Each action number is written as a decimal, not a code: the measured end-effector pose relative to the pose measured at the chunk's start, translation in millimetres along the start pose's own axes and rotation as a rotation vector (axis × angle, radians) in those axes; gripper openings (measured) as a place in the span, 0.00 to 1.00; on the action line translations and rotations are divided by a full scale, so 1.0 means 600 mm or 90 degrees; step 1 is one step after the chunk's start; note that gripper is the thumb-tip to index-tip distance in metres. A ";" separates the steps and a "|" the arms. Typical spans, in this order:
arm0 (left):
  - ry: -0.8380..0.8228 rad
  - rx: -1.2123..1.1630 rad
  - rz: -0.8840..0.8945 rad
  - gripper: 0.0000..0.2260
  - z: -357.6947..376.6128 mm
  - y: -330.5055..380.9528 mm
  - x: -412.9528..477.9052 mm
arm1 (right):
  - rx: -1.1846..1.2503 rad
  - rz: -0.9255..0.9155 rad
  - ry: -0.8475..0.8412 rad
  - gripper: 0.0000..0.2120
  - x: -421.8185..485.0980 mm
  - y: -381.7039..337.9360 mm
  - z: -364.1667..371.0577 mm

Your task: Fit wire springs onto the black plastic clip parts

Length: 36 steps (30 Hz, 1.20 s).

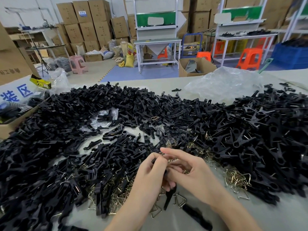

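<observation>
Left hand (150,174): fingers curled tight round a long black plastic clip part (168,200), its tail jutting below the palm. Right hand (188,170): forefinger straight, thumb and other fingers pinching a brass-coloured wire spring (170,160) at the part's top. Both hover over the grey table (250,219), mid near edge, above loose springs (236,179).

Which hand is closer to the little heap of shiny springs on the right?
Right. The right hand sits just left of the spring heap; the left hand, gripping a black clip part, is farther left, beyond the right hand.
</observation>
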<state>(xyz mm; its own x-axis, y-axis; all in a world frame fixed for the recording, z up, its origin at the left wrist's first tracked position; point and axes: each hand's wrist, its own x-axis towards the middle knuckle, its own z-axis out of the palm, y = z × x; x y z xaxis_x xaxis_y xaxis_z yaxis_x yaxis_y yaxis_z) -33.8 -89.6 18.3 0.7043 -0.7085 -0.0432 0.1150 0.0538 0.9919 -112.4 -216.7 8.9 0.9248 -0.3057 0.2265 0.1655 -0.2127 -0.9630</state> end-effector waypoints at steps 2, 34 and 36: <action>0.006 -0.008 -0.002 0.11 0.000 -0.001 0.001 | 0.024 0.014 -0.009 0.24 0.000 -0.002 0.001; -0.013 0.027 0.039 0.14 -0.008 -0.012 0.000 | 0.062 0.049 -0.074 0.31 0.000 -0.006 0.000; 0.001 0.055 0.054 0.15 -0.011 -0.013 0.003 | 0.051 0.045 -0.077 0.31 0.000 -0.007 0.000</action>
<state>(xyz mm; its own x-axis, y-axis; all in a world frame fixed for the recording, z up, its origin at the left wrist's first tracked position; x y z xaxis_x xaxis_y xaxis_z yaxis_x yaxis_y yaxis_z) -28.8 -86.8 9.7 0.7096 -0.7034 0.0416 -0.0066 0.0524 0.9986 -113.0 -216.0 13.0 0.9687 -0.2023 0.1436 0.1214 -0.1183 -0.9855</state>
